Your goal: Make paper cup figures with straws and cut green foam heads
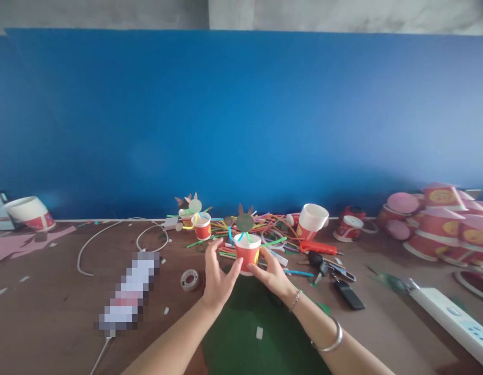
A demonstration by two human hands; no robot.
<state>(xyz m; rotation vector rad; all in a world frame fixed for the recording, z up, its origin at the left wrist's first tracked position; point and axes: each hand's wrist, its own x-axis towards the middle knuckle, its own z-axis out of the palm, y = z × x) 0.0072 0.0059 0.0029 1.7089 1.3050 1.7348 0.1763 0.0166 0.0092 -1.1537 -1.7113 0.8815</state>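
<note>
Right hand (276,274), grip clamped on one red-and-white paper cup (247,255), one dark eared disc (245,222) above; left hand (219,273), grip apart.

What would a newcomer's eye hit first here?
Probably the broad blue panel, filling most of the upper picture. Next, the red-and-white paper cup at lower center, between the left grip and right grip, with a dark, eared cutout above its rim. At far right, the cluster of red cups and pink pieces also stands out.
</note>
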